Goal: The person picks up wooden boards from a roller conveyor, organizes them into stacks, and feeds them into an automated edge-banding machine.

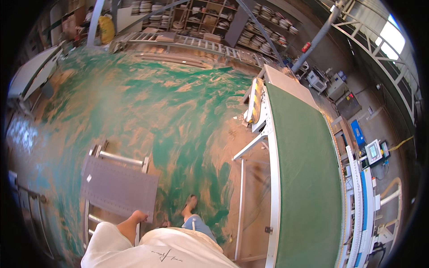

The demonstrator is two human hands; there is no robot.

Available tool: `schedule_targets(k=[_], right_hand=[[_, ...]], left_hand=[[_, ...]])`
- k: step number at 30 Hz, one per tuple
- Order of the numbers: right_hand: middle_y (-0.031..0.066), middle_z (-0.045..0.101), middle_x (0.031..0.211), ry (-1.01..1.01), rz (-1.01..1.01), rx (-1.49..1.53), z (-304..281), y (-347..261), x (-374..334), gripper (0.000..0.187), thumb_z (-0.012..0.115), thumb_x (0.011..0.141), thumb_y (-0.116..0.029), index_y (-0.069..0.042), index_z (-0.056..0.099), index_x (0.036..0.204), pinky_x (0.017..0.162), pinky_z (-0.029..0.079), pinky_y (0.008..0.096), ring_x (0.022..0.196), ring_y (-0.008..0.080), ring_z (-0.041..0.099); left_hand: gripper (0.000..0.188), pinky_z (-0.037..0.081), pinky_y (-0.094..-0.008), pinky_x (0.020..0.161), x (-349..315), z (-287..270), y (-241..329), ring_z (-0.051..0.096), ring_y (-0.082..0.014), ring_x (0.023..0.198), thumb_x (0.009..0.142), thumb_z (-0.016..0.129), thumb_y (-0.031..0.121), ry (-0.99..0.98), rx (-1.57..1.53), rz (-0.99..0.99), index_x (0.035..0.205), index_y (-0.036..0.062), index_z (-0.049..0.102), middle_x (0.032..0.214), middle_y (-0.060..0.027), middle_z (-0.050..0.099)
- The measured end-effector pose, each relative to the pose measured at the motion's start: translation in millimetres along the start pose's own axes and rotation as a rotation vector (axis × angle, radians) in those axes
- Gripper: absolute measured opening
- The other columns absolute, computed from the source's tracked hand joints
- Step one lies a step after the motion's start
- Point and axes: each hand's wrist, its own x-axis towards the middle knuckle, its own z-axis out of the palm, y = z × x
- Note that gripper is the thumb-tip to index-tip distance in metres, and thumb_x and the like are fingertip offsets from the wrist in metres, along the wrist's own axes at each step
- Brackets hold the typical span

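Observation:
My left hand [140, 216] hangs low at my left side, by the near right corner of a grey-brown panel [118, 183]. The hand overlaps that corner in the head view; I cannot tell whether it touches it. Its fingers are small and bunched together, too unclear to show whether they hold anything. The panel has rows of small marks along its edges and a white label, and it lies flat on a low metal roller conveyor [102, 219]. My right hand is out of the picture.
To my right runs a long machine with a green belt [306, 178], a yellow-and-black striped guard [255, 100] and a control screen [373, 152]. Dusty green floor [178, 120] stretches ahead. At the back are a roller track [192, 43], loaded shelves [210, 18] and a yellow sack [106, 29].

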Motion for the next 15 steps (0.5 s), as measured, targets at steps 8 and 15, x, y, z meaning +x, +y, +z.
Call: schedule_targets(k=[8, 15], right_hand=[[0.0194, 0.072, 0.104, -0.253, -0.374, -0.361, -90.1, -202.8, 240.8, 0.02, 0.061, 0.091, -0.023, -0.008, 0.075, 0.094, 0.088, 0.054, 0.0452, 0.102, 0.0358, 0.067], [0.0078, 0.073, 0.088, 0.28, -0.309, 0.457, -311.3, -441.8, 590.7, 0.017, 0.065, 0.094, -0.015, -0.003, 0.072, 0.105, 0.068, 0.055, 0.0339, 0.078, 0.019, 0.069]], left_hand=[[0.029, 0.052, -0.033, 0.057, 77.4, -133.3, 273.9, 0.069, -0.0194, 0.069, 0.093, 0.067, 0.026, 0.23, -0.419, 0.085, 0.103, 0.0002, 0.073, 0.089, -0.0091, 0.074], [0.033, 0.051, -0.0346, 0.06, 172.9, -175.2, 528.4, 0.069, -0.0211, 0.076, 0.093, 0.068, 0.027, 0.08, -0.477, 0.288, 0.113, 0.0001, 0.07, 0.097, -0.0105, 0.073]])
